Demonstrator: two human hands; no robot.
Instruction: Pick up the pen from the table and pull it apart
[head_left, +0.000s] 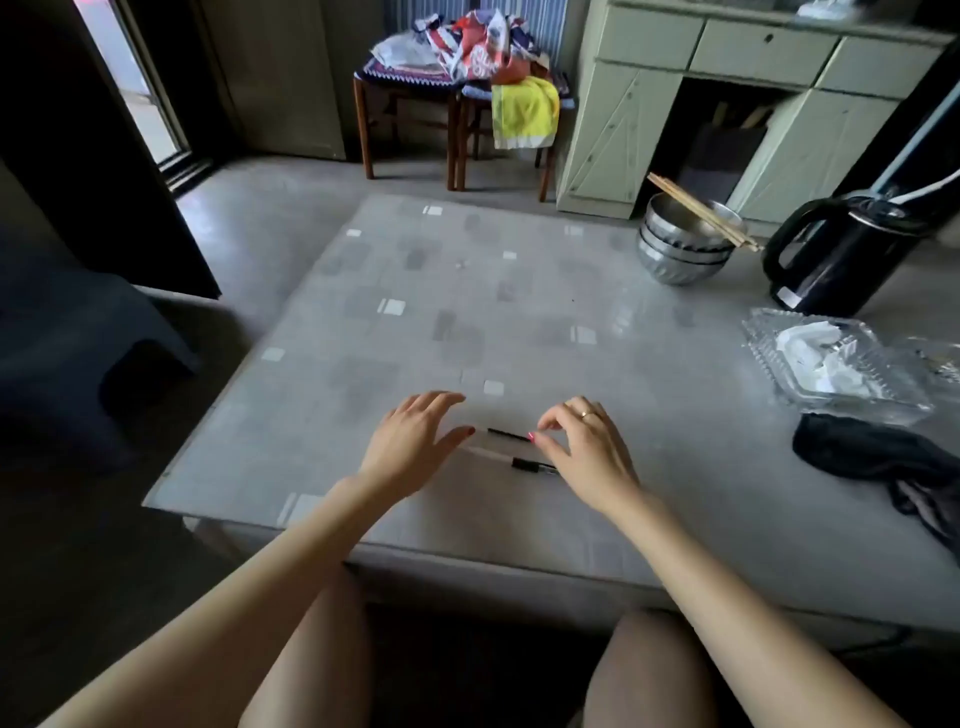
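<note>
Bench: low grey bench (467, 322) with a pale square-patterned top under a clear cover.
Left hand: left hand (413, 441), fingers straight and relaxed, grasping nothing, thumb tip just beside the left end of the pens.
Right hand: right hand (587, 447), fingers loosely curled, thumb tip touching the far thin black pen (508, 434); whether it pinches the pen I cannot tell.
Near pen: clear-barrelled pen with a black cap (511, 460), lying flat between the hands.
Right side: stacked steel bowls (683, 249) with wooden chopsticks (701, 213), black electric kettle (831, 254), clear plastic clamshell box (831, 358), dark crumpled cloth (878, 457).
Far: wooden stools (457, 135) piled with colourful cloth, pale green cabinet (727, 104).
Left: dark doorway (140, 88), grey floor (270, 208).
</note>
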